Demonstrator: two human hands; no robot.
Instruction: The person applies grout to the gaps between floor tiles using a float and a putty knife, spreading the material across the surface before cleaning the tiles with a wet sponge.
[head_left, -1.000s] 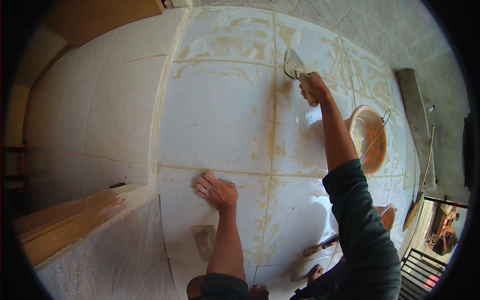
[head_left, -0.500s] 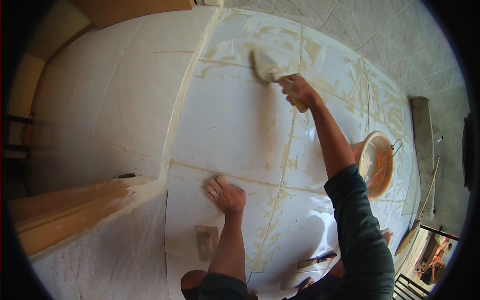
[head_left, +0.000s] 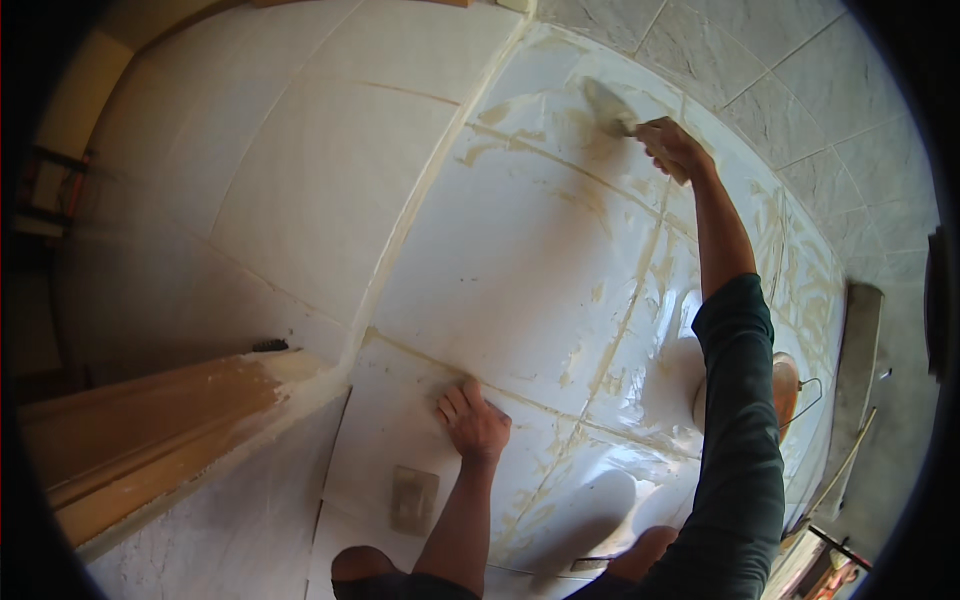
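Observation:
My right hand [head_left: 675, 148], arm stretched far forward, is closed round the pale handle of a pointed trowel [head_left: 608, 108]. The trowel's blade is smeared with pale paste and lies over the far part of the white tiled floor [head_left: 480, 300], where beige paste streaks the tiles and their joints. My left hand [head_left: 475, 425] rests on the floor beside a beige joint, fingers bent and slightly apart, with nothing visible in them. Closer to my knee lies a flat, rectangular beige piece [head_left: 413, 500].
An orange bucket [head_left: 787, 392] with a wire handle stands at the right, partly behind my right sleeve. At the left is a wooden frame [head_left: 150, 420] with a pale-smeared end. Grey marbled tiles [head_left: 800, 100] line the far right. A long stick [head_left: 845, 465] lies beyond the bucket.
My right hand has carried the trowel farther out across the floor. The view has shifted, and my right arm now covers part of the bucket. My left hand stays by the same joint.

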